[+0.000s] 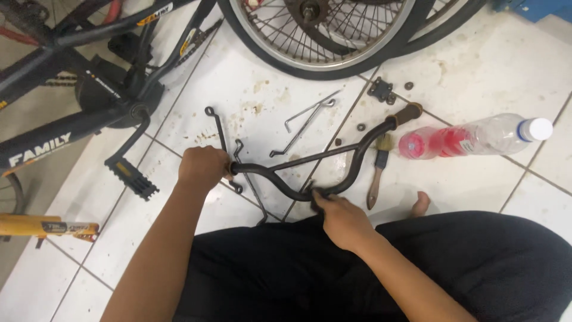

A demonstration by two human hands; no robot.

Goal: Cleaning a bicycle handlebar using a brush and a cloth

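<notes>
A black bicycle handlebar [351,156] with a crossbar lies over the white tiled floor [476,65] in front of my lap. My left hand [202,168] is shut around its left grip end. My right hand [341,219] pinches the handlebar's lower middle bend with fingers and thumb. The far end carries a brown rubber grip [407,114]. Several thin metal rods [221,128] and bent wire stays [307,116] lie on the tiles just beyond the handlebar.
A black bicycle frame with pedal [128,176] sits at left, a wheel [322,36] at top. A paintbrush [378,170], a plastic bottle with red liquid [471,138], a small black bracket [381,90] and loose nuts [361,127] lie at right. My bare toe [420,204] shows near the brush.
</notes>
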